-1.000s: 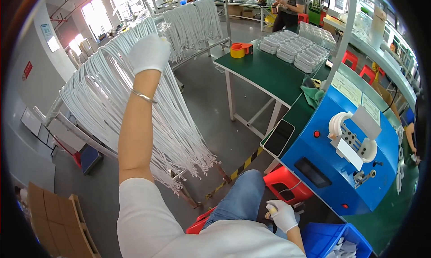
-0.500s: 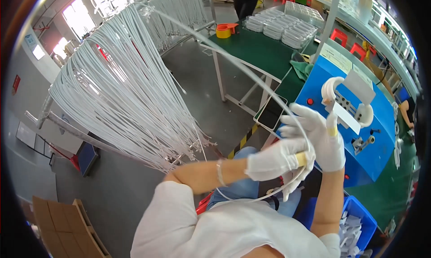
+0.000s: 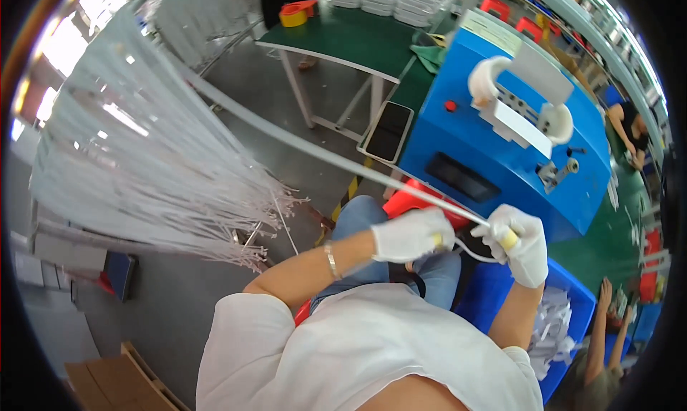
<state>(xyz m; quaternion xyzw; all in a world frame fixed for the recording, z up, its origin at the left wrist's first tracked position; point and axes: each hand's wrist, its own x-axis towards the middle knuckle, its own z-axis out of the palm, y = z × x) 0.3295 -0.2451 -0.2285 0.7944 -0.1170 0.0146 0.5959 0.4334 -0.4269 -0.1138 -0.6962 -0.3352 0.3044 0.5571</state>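
A long white cable [image 3: 308, 144] runs from the upper left, past the hanging bundle, down to my hands. My right hand [image 3: 524, 248], in a white glove with a yellow finger cover, is closed round it in front of the blue machine. A short curved piece of the cable bends back from there to my left hand [image 3: 409, 238]. That gloved hand is curled over my lap, its fingertips pinched at the cable and slightly blurred. Many similar white cables [image 3: 136, 146] hang in a thick bundle on a rack at the left.
The blue machine [image 3: 458, 142] with white fittings stands at the right. Beside it a phone [image 3: 388, 132] lies on the green table's [image 3: 343, 35] edge. A blue bin [image 3: 583, 307] of white scraps is by my right arm. Orange-yellow tape [image 3: 293, 15] and clear trays [image 3: 401, 1] sit farther back.
My hands have moved apart, the right one closing on the cable from open fingers. The left has shifted left. The view has turned, bringing the machine's front more into sight.
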